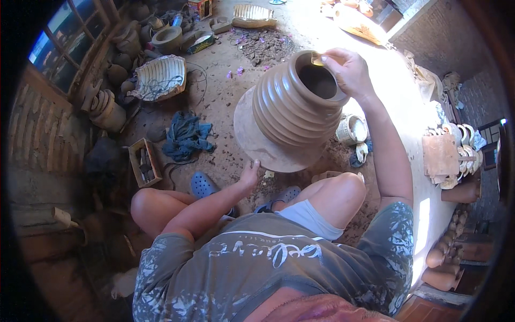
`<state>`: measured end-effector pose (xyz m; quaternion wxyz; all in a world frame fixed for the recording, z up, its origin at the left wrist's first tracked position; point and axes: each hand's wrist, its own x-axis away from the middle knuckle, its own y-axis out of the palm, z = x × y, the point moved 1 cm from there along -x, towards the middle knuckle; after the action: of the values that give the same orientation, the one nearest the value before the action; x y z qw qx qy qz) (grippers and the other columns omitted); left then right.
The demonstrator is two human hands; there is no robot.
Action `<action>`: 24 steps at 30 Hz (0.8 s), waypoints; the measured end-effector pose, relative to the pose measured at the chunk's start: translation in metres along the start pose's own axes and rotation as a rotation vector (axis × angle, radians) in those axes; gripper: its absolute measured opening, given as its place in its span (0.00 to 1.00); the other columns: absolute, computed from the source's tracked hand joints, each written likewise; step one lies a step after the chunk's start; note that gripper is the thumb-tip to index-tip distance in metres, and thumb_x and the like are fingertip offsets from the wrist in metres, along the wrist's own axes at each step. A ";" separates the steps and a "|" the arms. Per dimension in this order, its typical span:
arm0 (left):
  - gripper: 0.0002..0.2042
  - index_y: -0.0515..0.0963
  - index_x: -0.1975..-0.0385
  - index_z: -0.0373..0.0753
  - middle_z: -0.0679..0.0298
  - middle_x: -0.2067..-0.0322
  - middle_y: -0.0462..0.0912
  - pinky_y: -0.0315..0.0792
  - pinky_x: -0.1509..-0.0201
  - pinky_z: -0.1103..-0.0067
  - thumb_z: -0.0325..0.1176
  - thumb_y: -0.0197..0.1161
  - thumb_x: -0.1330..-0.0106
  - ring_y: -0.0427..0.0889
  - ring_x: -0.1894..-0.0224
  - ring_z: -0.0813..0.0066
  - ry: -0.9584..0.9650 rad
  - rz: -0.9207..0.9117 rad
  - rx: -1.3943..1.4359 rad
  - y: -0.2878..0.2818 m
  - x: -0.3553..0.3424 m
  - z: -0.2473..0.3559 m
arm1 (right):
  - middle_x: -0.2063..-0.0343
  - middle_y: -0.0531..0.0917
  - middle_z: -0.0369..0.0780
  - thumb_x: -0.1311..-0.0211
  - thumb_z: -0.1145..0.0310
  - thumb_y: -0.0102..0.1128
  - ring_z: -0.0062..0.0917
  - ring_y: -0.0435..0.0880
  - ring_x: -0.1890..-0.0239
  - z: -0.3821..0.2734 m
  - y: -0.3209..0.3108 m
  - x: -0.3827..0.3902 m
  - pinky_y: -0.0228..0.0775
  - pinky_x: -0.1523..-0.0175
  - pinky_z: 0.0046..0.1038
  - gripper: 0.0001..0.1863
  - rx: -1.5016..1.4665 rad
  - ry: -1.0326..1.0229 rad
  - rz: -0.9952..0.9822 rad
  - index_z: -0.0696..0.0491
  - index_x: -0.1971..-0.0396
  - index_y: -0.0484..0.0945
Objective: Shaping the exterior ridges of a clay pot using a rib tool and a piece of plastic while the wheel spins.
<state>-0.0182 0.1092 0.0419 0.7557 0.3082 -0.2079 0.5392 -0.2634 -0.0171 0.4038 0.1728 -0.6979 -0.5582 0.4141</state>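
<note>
A ridged brown clay pot (292, 107) with a wide round mouth stands on a pale round potter's wheel (252, 139), its mouth facing up between my hands. My right hand (347, 70) is closed at the pot's rim, pinching a small, thin yellowish piece (317, 60) that touches the lip. What this piece is made of, I cannot make out. Down at the near edge of the wheel, my left hand (250, 175) grips the disc, thumb at its edge and the other fingers mostly hidden. The pot's inside is in shadow.
A crumpled blue-green cloth (186, 135) and a wooden box of tools (145, 162) lie to the left. Beyond them is a ribbed pale mould (161, 78). A whitish bucket (352, 129) stands right of the wheel. Clay crumbs (265, 47) litter the far floor.
</note>
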 end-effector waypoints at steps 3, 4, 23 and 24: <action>0.35 0.52 0.23 0.46 0.52 0.31 0.67 0.71 0.39 0.55 0.59 0.47 0.22 0.70 0.34 0.53 0.074 0.053 0.013 -0.012 -0.023 -0.017 | 0.64 0.90 0.41 0.35 0.65 0.67 0.20 0.86 0.63 0.009 -0.007 -0.004 0.77 0.54 0.24 0.15 -0.074 0.142 0.013 0.58 0.54 0.87; 0.36 0.51 0.23 0.49 0.54 0.31 0.65 0.69 0.40 0.53 0.64 0.45 0.24 0.70 0.35 0.50 0.068 0.067 0.000 -0.024 -0.037 -0.025 | 0.64 0.90 0.40 0.35 0.66 0.68 0.19 0.85 0.64 0.005 -0.006 -0.006 0.77 0.55 0.23 0.14 -0.148 0.168 -0.006 0.58 0.54 0.87; 0.35 0.59 0.30 0.44 0.62 0.60 0.72 0.67 0.67 0.68 0.65 0.44 0.24 0.70 0.65 0.71 -0.219 -0.144 -0.110 0.027 0.005 -0.033 | 0.64 0.86 0.37 0.37 0.69 0.70 0.18 0.85 0.62 -0.008 0.001 -0.017 0.79 0.55 0.23 0.15 -0.336 0.238 -0.200 0.60 0.54 0.81; 0.34 0.59 0.30 0.44 0.61 0.58 0.73 0.69 0.65 0.66 0.65 0.43 0.23 0.71 0.62 0.69 -0.230 -0.159 -0.113 0.029 0.007 -0.031 | 0.63 0.86 0.38 0.37 0.70 0.70 0.18 0.85 0.62 0.003 0.000 -0.022 0.79 0.55 0.23 0.14 -0.280 0.240 -0.196 0.59 0.55 0.80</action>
<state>-0.0438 0.1417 0.0309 0.7835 0.3404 -0.2980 0.4260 -0.2660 -0.0377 0.4103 0.1790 -0.7017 -0.6510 0.2276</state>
